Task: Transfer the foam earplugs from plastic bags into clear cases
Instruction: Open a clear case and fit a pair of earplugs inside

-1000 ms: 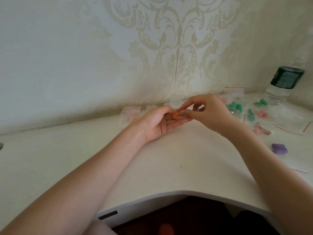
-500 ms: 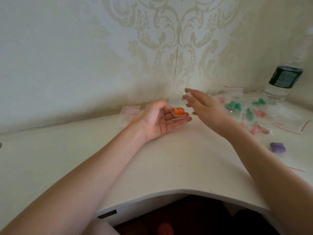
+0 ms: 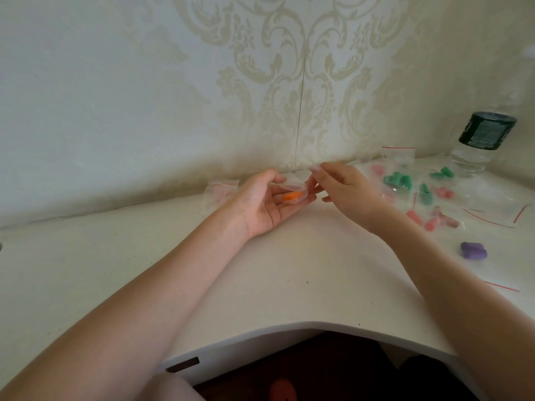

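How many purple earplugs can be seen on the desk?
2, I think: the purple earplugs lie touching, side by side, near the desk's right edge, below the pink ones. They blur together, so another could be hidden.

Orange earplugs (image 3: 291, 196) showed through a clear case (image 3: 293, 190) above a plain off-white desk (image 3: 260, 285). Behind it, the wallpaper (image 3: 289, 82) carried pale beige damask scrolls on a cream ground. To the right lay green earplugs (image 3: 398, 180), pink earplugs (image 3: 434, 221) and a purple pair (image 3: 473, 250), among transparent bags (image 3: 398, 154) edged with thin red strips. A clear bottle (image 3: 480, 143) wore a dark green label.
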`<state>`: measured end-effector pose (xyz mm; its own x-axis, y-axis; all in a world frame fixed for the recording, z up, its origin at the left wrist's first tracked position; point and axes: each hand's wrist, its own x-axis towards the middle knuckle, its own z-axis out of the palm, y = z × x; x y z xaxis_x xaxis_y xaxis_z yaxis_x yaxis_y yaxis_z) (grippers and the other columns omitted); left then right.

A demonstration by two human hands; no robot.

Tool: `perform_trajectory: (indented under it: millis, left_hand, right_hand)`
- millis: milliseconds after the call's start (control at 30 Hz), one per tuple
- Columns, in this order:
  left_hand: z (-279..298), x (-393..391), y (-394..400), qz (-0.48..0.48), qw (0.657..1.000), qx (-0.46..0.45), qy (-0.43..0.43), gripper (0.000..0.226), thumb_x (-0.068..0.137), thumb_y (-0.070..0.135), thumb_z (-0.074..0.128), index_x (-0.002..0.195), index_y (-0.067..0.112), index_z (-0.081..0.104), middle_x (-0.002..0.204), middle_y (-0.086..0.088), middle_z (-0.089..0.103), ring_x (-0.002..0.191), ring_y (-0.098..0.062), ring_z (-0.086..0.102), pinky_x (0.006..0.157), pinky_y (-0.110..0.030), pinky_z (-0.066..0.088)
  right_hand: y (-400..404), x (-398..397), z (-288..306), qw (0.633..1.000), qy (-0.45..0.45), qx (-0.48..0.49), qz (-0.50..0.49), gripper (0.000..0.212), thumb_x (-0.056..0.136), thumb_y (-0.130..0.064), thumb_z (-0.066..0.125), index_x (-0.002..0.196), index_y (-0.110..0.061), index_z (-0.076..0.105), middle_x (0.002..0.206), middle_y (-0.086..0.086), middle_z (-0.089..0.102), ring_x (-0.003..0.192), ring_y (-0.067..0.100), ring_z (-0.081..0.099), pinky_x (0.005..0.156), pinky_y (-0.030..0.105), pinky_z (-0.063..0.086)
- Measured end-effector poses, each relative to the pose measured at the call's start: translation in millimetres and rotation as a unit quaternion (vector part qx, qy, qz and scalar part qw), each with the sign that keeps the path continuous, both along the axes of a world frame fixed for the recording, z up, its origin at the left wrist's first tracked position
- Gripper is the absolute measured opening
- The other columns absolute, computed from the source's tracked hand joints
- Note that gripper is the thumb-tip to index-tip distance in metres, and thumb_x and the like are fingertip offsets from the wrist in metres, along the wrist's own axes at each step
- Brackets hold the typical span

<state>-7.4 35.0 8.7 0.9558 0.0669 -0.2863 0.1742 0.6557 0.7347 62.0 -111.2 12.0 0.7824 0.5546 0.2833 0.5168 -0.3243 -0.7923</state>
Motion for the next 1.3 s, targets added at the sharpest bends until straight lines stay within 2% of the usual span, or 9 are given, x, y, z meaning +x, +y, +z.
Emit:
perform_trajectory:
  millis: [300, 433, 533, 667, 733, 833, 900, 1100, 1300]
  left_hand:
    - [-4, 3, -10, 0.061, 0.990, 0.121, -0.035, 0.043, 0.081, -0.020, 0.047, 0.121, -0.003, 0.052, 0.086, -0.020, 0.064, 0.065, -0.021, 0.065, 0.075, -0.030, 0.059]
    - [-9, 5, -11, 0.088, 0.951, 0.281, -0.095, 0.044, 0.084, -0.010, 0.057, 0.124, 0.008, 0.050, 0.115, -0.018, 0.064, 0.083, -0.015, 0.066, 0.081, -0.029, 0.056]
    - [-10, 3, -10, 0.068, 0.861, 0.482, -0.148, 0.032, 0.093, 0.010, 0.057, 0.122, 0.022, 0.050, 0.121, -0.008, 0.065, 0.104, -0.008, 0.062, 0.101, -0.033, 0.046]
    - [15, -6, 21, 0.221, 0.676, 0.673, -0.203, 0.026, 0.089, 0.033, 0.054, 0.101, 0.014, 0.067, 0.100, -0.003, 0.072, 0.093, -0.015, 0.066, 0.087, -0.037, 0.051]
    - [29, -16, 55, 0.297, 0.610, 0.728, -0.099, 0.040, 0.083, 0.044, 0.044, 0.084, 0.012, 0.067, 0.084, -0.003, 0.071, 0.083, -0.024, 0.066, 0.075, -0.039, 0.053]
    - [28, -33, 87, 0.208, 0.556, 0.800, 0.088, 0.038, 0.082, 0.045, 0.048, 0.078, 0.012, 0.065, 0.074, -0.003, 0.067, 0.077, -0.026, 0.063, 0.067, -0.029, 0.048]
    - [21, -33, 90, 0.121, 0.553, 0.816, 0.117, 0.030, 0.082, 0.041, 0.056, 0.073, 0.014, 0.067, 0.070, -0.002, 0.066, 0.072, -0.023, 0.063, 0.060, -0.025, 0.042]
    - [10, -21, 95, 0.071, 0.666, 0.740, 0.059, 0.020, 0.081, 0.036, 0.070, 0.074, 0.018, 0.066, 0.069, -0.005, 0.068, 0.061, -0.023, 0.064, 0.057, -0.030, 0.051]
    - [7, -20, 97, 0.115, 0.642, 0.758, 0.022, 0.029, 0.076, 0.030, 0.078, 0.061, 0.018, 0.057, 0.060, -0.004, 0.059, 0.057, -0.023, 0.055, 0.054, -0.026, 0.038]
  right_hand:
    - [0, -11, 1, 0.995, 0.070, -0.077, -0.004, 0.030, 0.090, -0.041, 0.060, 0.114, -0.023, 0.058, 0.081, 0.000, 0.063, 0.061, 0.007, 0.057, 0.063, 0.020, 0.050]
    - [3, -13, -1, 0.986, 0.161, 0.029, 0.022, 0.029, 0.092, -0.027, 0.061, 0.120, -0.020, 0.055, 0.075, 0.003, 0.068, 0.062, 0.008, 0.065, 0.062, 0.019, 0.055]
    - [4, -11, -2, 0.965, 0.233, 0.118, 0.035, 0.028, 0.092, -0.018, 0.061, 0.119, -0.017, 0.055, 0.076, 0.008, 0.066, 0.069, 0.017, 0.063, 0.069, 0.028, 0.054]
    - [2, 0, -3, 0.955, 0.218, 0.188, -0.070, 0.010, 0.087, -0.017, 0.067, 0.094, -0.017, 0.059, 0.073, 0.004, 0.064, 0.061, 0.015, 0.060, 0.070, 0.029, 0.056]
    - [0, 6, -7, 0.972, 0.133, 0.140, -0.133, 0.013, 0.084, -0.028, 0.070, 0.086, -0.024, 0.058, 0.069, -0.002, 0.068, 0.059, 0.011, 0.066, 0.079, 0.038, 0.058]
    - [5, 3, -11, 0.982, 0.054, 0.110, -0.143, 0.016, 0.080, -0.040, 0.070, 0.083, -0.030, 0.058, 0.069, -0.006, 0.072, 0.062, 0.008, 0.069, 0.082, 0.036, 0.056]
    - [15, -5, -8, 0.986, 0.052, 0.100, -0.126, 0.017, 0.083, -0.037, 0.070, 0.088, -0.025, 0.060, 0.074, -0.002, 0.073, 0.063, 0.008, 0.069, 0.070, 0.018, 0.052]
    - [55, -2, -6, 0.981, 0.103, 0.105, -0.128, 0.019, 0.083, -0.026, 0.071, 0.089, -0.012, 0.059, 0.075, 0.005, 0.069, 0.062, 0.014, 0.065, 0.065, 0.031, 0.057]
    - [65, 2, -2, 0.988, -0.045, -0.045, -0.141, 0.018, 0.092, -0.030, 0.060, 0.104, -0.016, 0.061, 0.107, 0.000, 0.052, 0.070, 0.004, 0.048, 0.054, 0.013, 0.030]
